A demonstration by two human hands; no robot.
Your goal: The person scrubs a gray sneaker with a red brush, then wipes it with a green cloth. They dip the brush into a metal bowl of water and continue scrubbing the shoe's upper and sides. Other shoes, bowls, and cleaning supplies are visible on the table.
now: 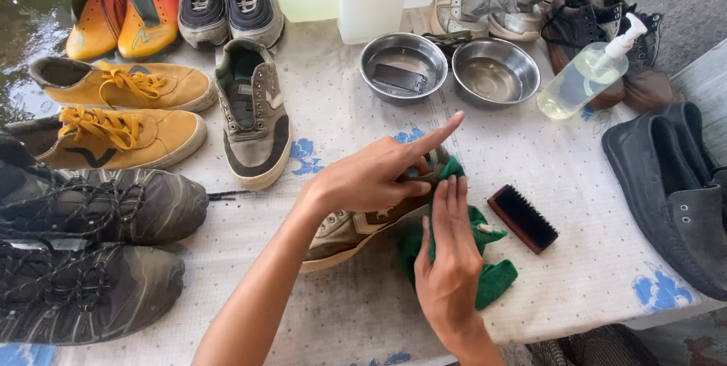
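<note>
Left hand (pixel 371 177): fingers curled around the grey-olive sneaker (pixel 344 231) at table centre, index finger extended toward the far right, forearm entering from near left. Right hand (pixel 447 256): fingers straight and together, pressing the green cloth (pixel 492 275) against the sneaker's right end, wrist rising from the near edge. Wooden brush (pixel 522 218) lies just right of the cloth.

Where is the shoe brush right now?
In the head view, the dark-bristled shoe brush lies on the table right of centre, beside the green cloth under the right hand, in front of the two steel bowls.
</note>
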